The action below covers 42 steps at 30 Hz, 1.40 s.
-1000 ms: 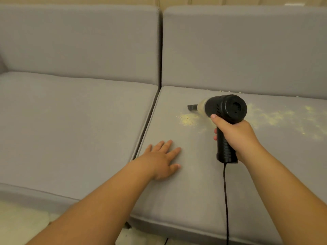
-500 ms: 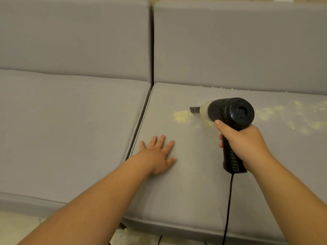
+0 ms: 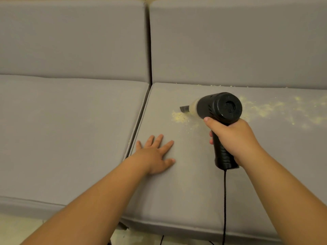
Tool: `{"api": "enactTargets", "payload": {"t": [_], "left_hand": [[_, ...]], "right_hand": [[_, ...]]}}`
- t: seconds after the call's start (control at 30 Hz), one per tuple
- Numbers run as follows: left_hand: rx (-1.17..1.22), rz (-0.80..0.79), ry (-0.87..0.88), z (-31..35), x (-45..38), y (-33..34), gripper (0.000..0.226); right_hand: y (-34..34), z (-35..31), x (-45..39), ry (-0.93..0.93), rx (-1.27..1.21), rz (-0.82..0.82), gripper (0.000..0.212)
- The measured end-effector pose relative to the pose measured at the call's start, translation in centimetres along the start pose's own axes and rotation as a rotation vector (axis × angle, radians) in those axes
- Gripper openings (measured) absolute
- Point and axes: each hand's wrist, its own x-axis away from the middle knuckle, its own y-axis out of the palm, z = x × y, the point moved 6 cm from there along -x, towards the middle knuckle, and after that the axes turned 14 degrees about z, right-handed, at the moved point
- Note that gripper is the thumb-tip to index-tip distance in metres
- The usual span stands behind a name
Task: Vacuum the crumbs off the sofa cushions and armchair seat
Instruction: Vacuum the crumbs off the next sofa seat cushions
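My right hand [image 3: 233, 138] grips the handle of a black handheld vacuum [image 3: 219, 108] over the right grey seat cushion [image 3: 185, 183]. Its narrow nozzle [image 3: 184, 109] points left and sits just above a small pile of yellow crumbs [image 3: 179, 118]. More crumbs [image 3: 276, 110] are scattered to the right of the vacuum and along the crease below the backrest. My left hand [image 3: 155, 156] rests flat on the same cushion near its left edge, fingers spread.
The left seat cushion [image 3: 67, 135] lies beside a dark gap [image 3: 139, 119] between the two seats. Two grey back cushions [image 3: 230, 43] rise behind. The vacuum's black cord [image 3: 225, 206] hangs down over the front edge to a pale floor [image 3: 16, 230].
The view has shifted a little. The nozzle has edged left and up relative to the crumb pile. My left hand stays flat on the cushion.
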Motion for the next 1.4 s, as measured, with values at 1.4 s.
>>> {"api": "enactTargets", "payload": {"t": [1.4], "left_hand": [[0.119, -0.040, -0.131, 7.9, 4.5, -1.8, 0.071]], "right_hand": [[-4.7, 0.5, -0.5, 0.037, -0.026, -0.056, 0.026]]}}
